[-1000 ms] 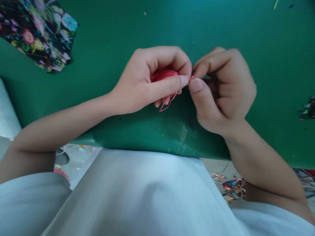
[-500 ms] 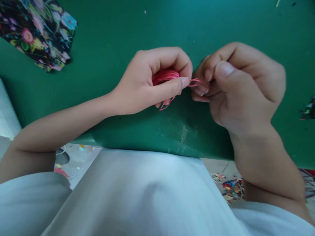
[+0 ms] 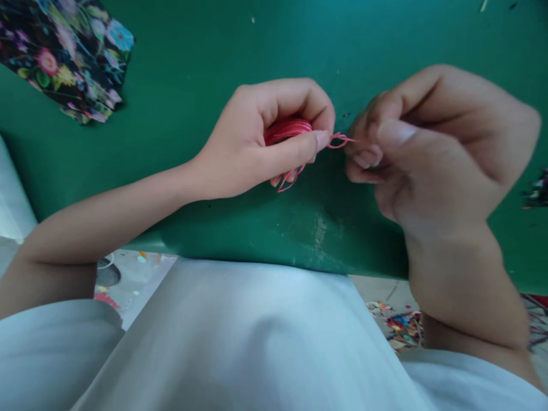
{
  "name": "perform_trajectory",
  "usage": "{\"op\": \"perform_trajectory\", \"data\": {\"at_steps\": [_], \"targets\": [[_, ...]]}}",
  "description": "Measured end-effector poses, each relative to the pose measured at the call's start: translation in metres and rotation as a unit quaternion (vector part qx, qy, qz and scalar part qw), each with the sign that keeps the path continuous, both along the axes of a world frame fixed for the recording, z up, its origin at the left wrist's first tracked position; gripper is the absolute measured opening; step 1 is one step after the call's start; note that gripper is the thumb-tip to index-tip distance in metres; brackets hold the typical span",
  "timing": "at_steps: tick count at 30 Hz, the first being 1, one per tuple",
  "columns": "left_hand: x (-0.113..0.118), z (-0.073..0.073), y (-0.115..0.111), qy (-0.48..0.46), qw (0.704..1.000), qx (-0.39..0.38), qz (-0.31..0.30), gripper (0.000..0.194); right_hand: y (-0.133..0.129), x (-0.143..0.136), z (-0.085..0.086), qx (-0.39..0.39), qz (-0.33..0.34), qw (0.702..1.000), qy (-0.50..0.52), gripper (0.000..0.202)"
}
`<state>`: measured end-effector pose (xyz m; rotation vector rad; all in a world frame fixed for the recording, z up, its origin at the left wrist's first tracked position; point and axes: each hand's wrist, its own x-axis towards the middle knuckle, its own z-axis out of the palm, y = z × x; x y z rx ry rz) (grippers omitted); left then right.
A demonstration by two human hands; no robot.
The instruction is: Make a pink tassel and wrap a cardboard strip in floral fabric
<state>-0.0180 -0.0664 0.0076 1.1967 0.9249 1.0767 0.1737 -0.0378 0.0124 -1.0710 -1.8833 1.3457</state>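
Note:
My left hand (image 3: 274, 137) is closed around a coiled bundle of red cord (image 3: 289, 130), its thumb pressed against the forefinger. Below the fingers hangs a loose loop of the cord. Another small loop (image 3: 338, 140) sticks out past the thumb tip, and a thin strand runs from it to my right hand (image 3: 436, 148). The right hand's thumb and forefinger are pinched together at the strand, with the other fingers curled. The pinched end itself is hidden, and this hand is slightly blurred.
Dark floral fabric (image 3: 72, 63) lies at the upper left of the green table (image 3: 188, 114). A small dark scrap (image 3: 537, 191) is at the right edge. Below the table's front edge, colourful scraps (image 3: 405, 328) litter the floor. A pale cloth (image 3: 252, 331) covers my lap.
My right hand has moved to the right, away from the left, and a taut strand now shows between them. The small loop at the left thumb has changed shape. My left hand has barely moved.

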Motion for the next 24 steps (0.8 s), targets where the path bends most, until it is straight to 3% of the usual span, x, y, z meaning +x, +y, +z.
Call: {"op": "perform_trajectory", "data": {"at_steps": [2, 3, 6, 8, 11, 15, 19, 24], "targets": [[0.0005, 0.0001, -0.0001, 0.007, 1.0, -0.004, -0.003, 0.018, 0.0016, -0.0002, -0.0025, -0.073, 0.002, 0.995, 0.07, 0.019], [0.0006, 0.0002, -0.0002, 0.009, 1.0, -0.004, -0.001, 0.017, 0.0023, 0.0, -0.0039, -0.073, 0.0, 0.993, 0.088, 0.019], [0.0, 0.0002, 0.0, 0.009, 1.0, 0.006, 0.001, 0.016, 0.0029, 0.0009, -0.0056, 0.075, 0.0, 0.997, 0.019, 0.018], [-0.0006, -0.0001, 0.0002, 0.018, 1.0, 0.007, -0.003, 0.017, 0.002, 0.0014, -0.0049, 0.2, 0.014, 0.979, -0.04, 0.019], [-0.0008, -0.0006, 0.0005, 0.028, 1.0, -0.004, -0.008, 0.023, 0.0, 0.0013, -0.004, 0.273, 0.01, 0.96, -0.067, 0.018], [-0.0004, -0.0013, 0.0005, 0.008, 1.0, 0.006, -0.003, 0.03, -0.0033, 0.0005, -0.0049, 0.264, -0.018, 0.962, -0.061, 0.008], [-0.0008, -0.0019, 0.0005, -0.005, 1.0, -0.012, -0.022, 0.022, -0.0054, 0.0003, -0.0065, 0.215, -0.017, 0.976, -0.034, 0.009], [0.0001, -0.0023, 0.0003, -0.036, 0.999, 0.005, -0.003, 0.025, -0.0061, 0.0015, -0.0066, 0.171, -0.015, 0.985, -0.012, 0.007]]}}
